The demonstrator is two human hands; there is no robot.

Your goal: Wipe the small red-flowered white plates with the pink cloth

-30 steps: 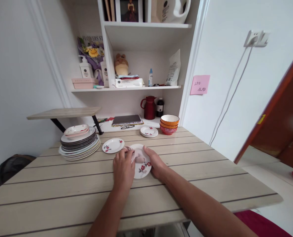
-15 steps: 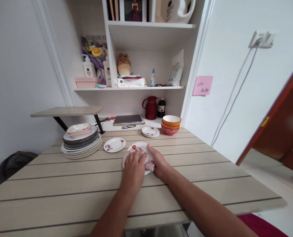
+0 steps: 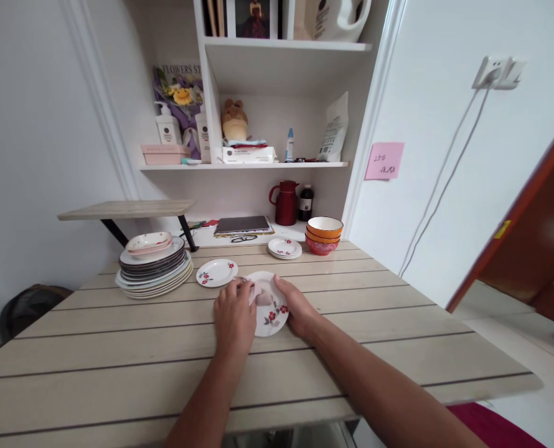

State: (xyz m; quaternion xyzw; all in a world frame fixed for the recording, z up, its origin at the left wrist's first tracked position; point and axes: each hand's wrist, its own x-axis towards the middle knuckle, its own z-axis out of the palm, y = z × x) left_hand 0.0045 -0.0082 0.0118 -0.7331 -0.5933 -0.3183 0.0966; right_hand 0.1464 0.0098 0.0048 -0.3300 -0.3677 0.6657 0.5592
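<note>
1. Pale boards with dark lines ran across the table (image 3: 118, 348), one table only, with white shelves (image 3: 277, 43) rising behind, and the action was right in the middle!
2. Two hands were on it: the right hand (image 3: 300, 308) gripped one flowered plate (image 3: 271, 313) by its right edge, thumb on top, while the left hand (image 3: 234, 314) had its fingers bent over one pink cloth (image 3: 264, 299) at the plate's left side. Whether that plate touched the boards, you couldn't tell.
3. Danger point! One hard shove through the cloth could well have twisted the rim out of that one-sided hold, and any dampness would have helped it slip.
4. Just beyond the left knuckles lay one lone plate (image 3: 216, 273); a wide swing might have clipped it.
5. Farther back, small plates (image 3: 284, 247), three by their rims, sat beside three bowls (image 3: 323, 236), two orange over one red; a long, careless reach could have toppled those.
6. Over on the left, a tall stack (image 3: 153, 270), too tight to count, carried two pink dishes (image 3: 149, 244); a bump risked sliding them off.
7. At the back stood one red jug (image 3: 286, 204) and one dark bottle (image 3: 305, 204).
</note>
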